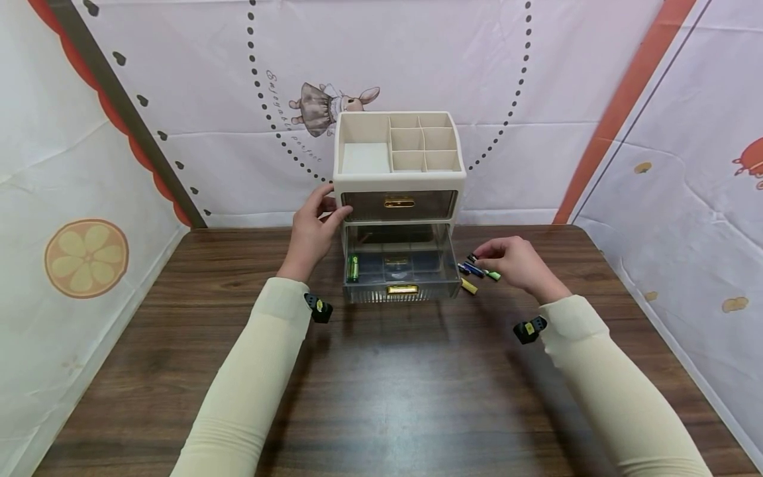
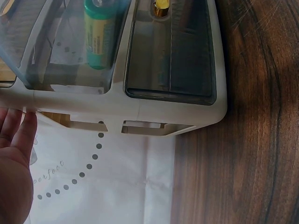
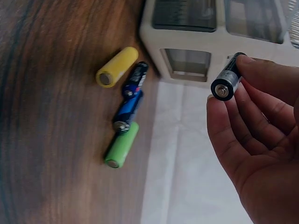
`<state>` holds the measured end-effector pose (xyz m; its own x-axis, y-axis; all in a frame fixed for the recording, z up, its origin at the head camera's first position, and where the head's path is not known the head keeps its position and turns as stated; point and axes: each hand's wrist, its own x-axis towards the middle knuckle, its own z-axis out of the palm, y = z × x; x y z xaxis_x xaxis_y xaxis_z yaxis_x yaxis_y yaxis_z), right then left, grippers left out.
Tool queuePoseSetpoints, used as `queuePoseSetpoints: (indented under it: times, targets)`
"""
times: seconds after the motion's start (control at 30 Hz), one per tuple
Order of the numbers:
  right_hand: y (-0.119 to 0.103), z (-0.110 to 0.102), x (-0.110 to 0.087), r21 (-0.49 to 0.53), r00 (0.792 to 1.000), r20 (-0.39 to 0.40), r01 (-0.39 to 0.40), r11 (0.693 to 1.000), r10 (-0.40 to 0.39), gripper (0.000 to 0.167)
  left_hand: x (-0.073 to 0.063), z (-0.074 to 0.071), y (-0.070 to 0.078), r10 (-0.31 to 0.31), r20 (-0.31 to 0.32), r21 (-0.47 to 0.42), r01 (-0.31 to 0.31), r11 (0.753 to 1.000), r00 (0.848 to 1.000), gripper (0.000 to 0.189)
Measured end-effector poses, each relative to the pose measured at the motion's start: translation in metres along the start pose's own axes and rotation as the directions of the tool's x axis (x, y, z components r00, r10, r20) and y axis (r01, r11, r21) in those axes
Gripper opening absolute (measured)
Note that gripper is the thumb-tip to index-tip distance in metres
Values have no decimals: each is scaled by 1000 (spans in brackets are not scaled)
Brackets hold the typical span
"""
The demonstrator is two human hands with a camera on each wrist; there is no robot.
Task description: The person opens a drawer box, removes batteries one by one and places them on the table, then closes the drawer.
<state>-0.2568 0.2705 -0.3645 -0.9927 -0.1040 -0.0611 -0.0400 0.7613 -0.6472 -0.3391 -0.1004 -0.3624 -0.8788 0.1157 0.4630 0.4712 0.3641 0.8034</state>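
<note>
head view: arms (image 1: 244,377) outstretched; left hand (image 1: 312,232) grips organizer (image 1: 399,183) side, right hand (image 1: 514,263) pinches black battery (image 3: 228,80).

A cloth-walled tabletop booth is being suggested: beneath the right hand (image 1: 514,262), a wood-grain table (image 1: 393,391) is being backed and flanked by printed cloth (image 1: 453,59).

We see the left hand (image 1: 312,228) holding the left side of a cream drawer box (image 1: 399,180), thumb at its front. The lower drawer (image 1: 369,293) stands pulled out, with at least one green battery (image 1: 354,268) at its left. Right of it, the right hand (image 1: 509,262) pinches a dark battery (image 1: 473,257) near a yellow battery (image 1: 469,286) on the brown table (image 1: 387,397).
</note>
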Motion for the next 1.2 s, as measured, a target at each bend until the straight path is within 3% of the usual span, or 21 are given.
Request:
queuePoseSetpoints:
  times: [0.5, 1.2]
  targets:
    - [24, 16, 7, -37, 999, 29, -26, 999, 27, 20, -1, 0, 1, 6, 10, -4, -6, 1000, 1000, 48]
    - [42, 28, 15, -102, 1000, 21, 14, 995, -12, 11, 2, 0, 0, 7, -5, 2, -7, 1000, 1000, 49]
